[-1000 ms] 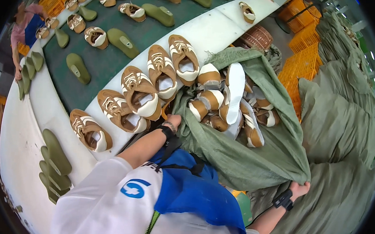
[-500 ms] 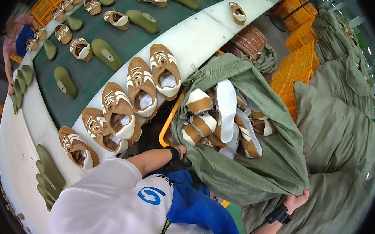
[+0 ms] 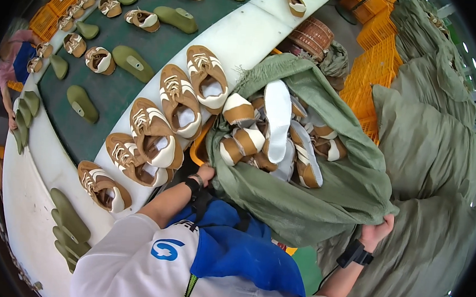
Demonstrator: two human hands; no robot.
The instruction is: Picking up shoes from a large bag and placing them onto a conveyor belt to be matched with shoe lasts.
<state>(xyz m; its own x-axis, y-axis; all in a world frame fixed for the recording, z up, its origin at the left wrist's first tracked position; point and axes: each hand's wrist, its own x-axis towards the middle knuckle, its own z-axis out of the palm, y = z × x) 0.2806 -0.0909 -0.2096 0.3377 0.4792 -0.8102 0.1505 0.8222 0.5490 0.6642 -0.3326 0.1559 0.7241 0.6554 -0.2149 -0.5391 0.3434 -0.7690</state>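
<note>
A green cloth sack [image 3: 350,195] gapes wide in front of me inside an orange crate [image 3: 198,148]. My left hand [image 3: 206,173] is closed at the sack's left edge, close to the crate's rim; its fingertips are partly hidden. My right hand [image 3: 377,231] pinches the near right corner of the cloth and pulls it taut. Several brown and white shoes [image 3: 243,142] lie jumbled in the sack. One shoe among them shows its white sole [image 3: 276,123].
Tan sneakers [image 3: 156,134] line the white table edge [image 3: 246,36] at left. Green shoe lasts [image 3: 133,64] and more shoes sit on the dark green belt [image 3: 114,26]. Orange crates [image 3: 364,74] and full green sacks [image 3: 431,151] stand at right. A person [image 3: 18,61] works at far left.
My left hand has shifted left and up with the sack's edge, and the sack's mouth is spread wider. My right hand has risen slightly with its corner. The whole view has moved a little.
</note>
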